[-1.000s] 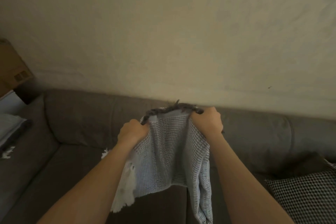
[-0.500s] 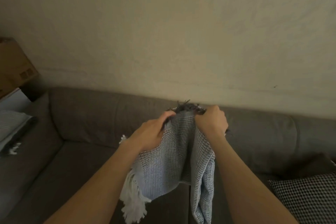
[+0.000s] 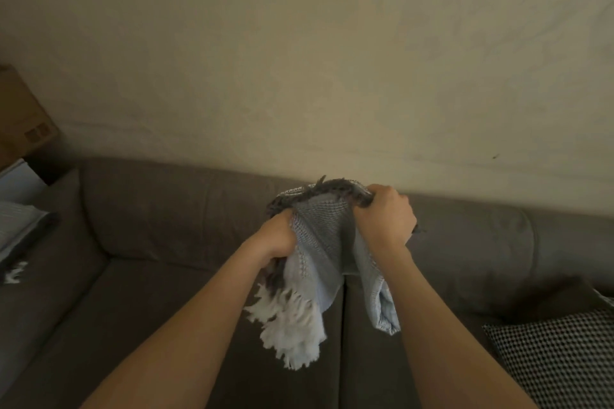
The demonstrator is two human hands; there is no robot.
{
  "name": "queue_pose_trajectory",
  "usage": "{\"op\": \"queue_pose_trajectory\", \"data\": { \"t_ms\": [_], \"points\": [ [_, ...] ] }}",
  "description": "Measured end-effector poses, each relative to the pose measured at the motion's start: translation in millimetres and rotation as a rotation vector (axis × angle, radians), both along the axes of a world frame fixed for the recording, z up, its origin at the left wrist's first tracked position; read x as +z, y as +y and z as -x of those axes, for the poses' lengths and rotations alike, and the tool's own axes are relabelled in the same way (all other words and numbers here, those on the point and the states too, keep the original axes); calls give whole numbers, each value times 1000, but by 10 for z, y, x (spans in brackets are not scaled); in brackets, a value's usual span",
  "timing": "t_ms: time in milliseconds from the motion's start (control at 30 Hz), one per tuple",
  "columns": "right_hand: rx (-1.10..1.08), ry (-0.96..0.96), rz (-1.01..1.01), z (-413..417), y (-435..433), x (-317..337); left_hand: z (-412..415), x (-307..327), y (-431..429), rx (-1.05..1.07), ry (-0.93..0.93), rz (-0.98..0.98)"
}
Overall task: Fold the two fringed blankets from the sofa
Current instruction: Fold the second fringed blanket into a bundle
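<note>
L hand (image 3: 277, 237) regripped blanket (image 3: 319, 242), R hand (image 3: 387, 217) too, checked cushion (image 3: 558, 359) nearby (on sofa (image 3: 166, 209))

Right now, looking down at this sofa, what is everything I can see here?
held blanket: 1, pale blue-grey with white and dark fringes, hanging bunched between both hands above the sofa seat
other blanket: 1, pale grey with a white fringe, far left on the sofa's end
sofa: 1, grey-brown, across the lower half
cushion: 1, black-and-white check, lower right corner on the sofa
cardboard box: 1, brown, far left by the wall
wall: 1, cream, upper half
left hand: 1, grips the held blanket's left side
right hand: 1, grips its top right edge by the dark fringe
</note>
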State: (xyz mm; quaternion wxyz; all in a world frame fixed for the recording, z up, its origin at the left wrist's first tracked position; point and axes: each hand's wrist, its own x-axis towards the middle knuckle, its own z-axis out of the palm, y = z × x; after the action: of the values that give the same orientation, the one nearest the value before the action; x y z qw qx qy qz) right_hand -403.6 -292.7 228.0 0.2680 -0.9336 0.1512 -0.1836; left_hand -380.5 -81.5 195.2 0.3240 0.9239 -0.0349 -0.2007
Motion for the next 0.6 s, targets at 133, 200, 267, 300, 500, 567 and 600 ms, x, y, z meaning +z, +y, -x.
{"op": "queue_pose_trajectory", "data": {
  "t_ms": [133, 200, 267, 300, 500, 567, 600],
  "points": [
    [223, 104, -11, 162, 318, -230, 12, 34, -146, 234, 8, 218],
    [358, 146, -20, 221, 429, -365, 20, 12, -177, 290, -29, 235],
    [470, 164, -85, 233, 461, -445, 31, -2, -164, 320, -65, 203],
    [527, 173, -132, 237, 453, -450, 47, -6, -145, 332, -85, 191],
    [564, 354, -247, 247, 401, -414, 44, -109, -20, 372, -87, 121],
    [444, 350, -213, 250, 462, -421, 43, -142, -4, 385, -53, 99],
    [400, 339, -192, 262, 511, -433, 39, -153, 4, 395, -23, 89]
  ]
}}
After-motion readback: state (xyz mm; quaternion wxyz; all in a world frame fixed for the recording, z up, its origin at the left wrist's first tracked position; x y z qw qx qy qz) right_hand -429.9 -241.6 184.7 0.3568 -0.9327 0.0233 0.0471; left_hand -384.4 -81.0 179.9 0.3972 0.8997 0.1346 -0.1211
